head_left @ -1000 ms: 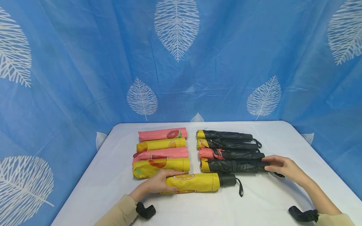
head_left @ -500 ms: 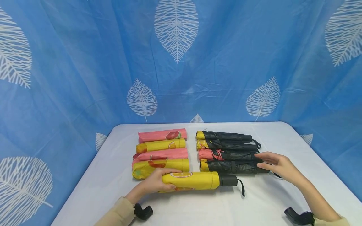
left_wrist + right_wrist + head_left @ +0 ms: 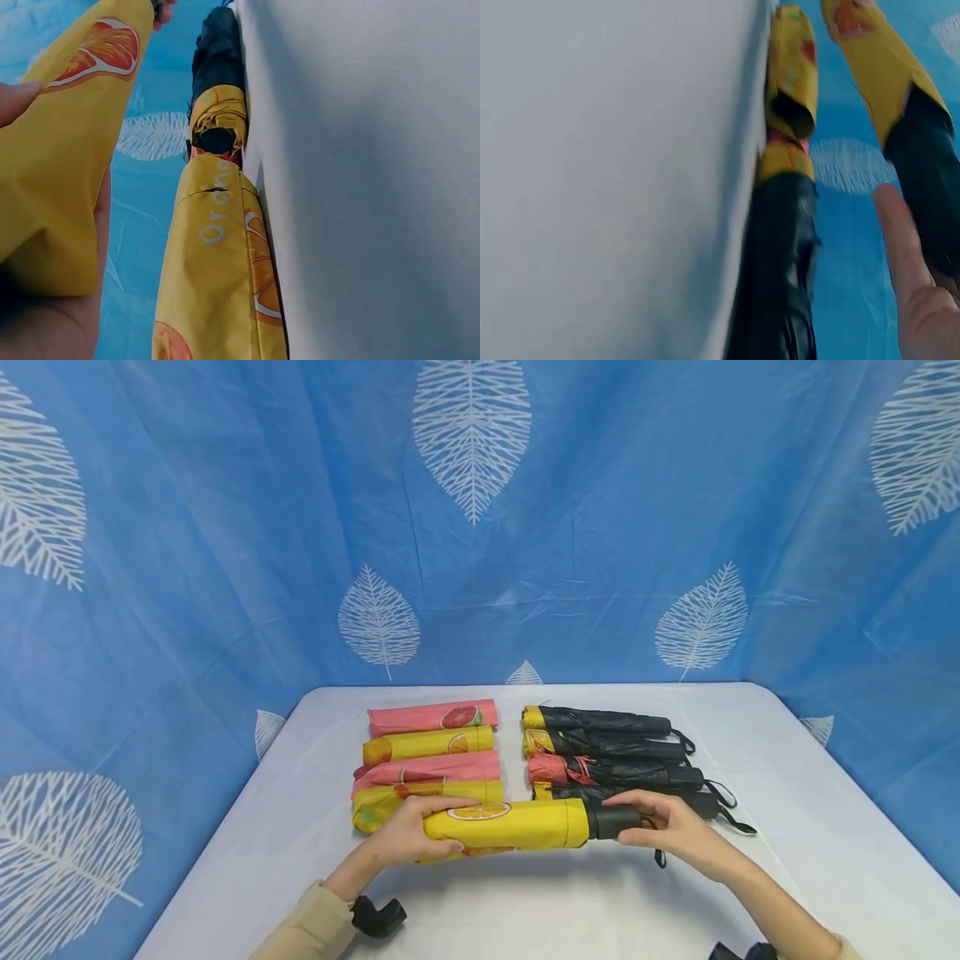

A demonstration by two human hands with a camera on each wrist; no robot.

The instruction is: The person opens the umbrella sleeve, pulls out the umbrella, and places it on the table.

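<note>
A folding umbrella (image 3: pixel 525 825) in a yellow sleeve with orange slices is raised a little off the table, its black handle (image 3: pixel 613 820) toward the right. My left hand (image 3: pixel 401 837) grips the sleeve's left end, thumb in front and fingers over the top. At the handle, my right hand (image 3: pixel 671 831) has its fingers over the top and its thumb along the near side. The right wrist view has the thumb (image 3: pixel 904 240) beside the black handle. Behind lies a yellow sleeve (image 3: pixel 214 255) lettered in white, partly covered by the raised umbrella in the head view.
Several pink and yellow sleeves (image 3: pixel 431 768) form a left column on the white table (image 3: pixel 540 910). Several black folded umbrellas (image 3: pixel 607 746) with wrist loops lie in a column to their right. A blue leaf-patterned curtain (image 3: pixel 585 527) surrounds the table's back and sides.
My left hand has lifted the yellow-sleeved umbrella off the table. My right hand has moved left from the black umbrellas to the raised umbrella's handle.
</note>
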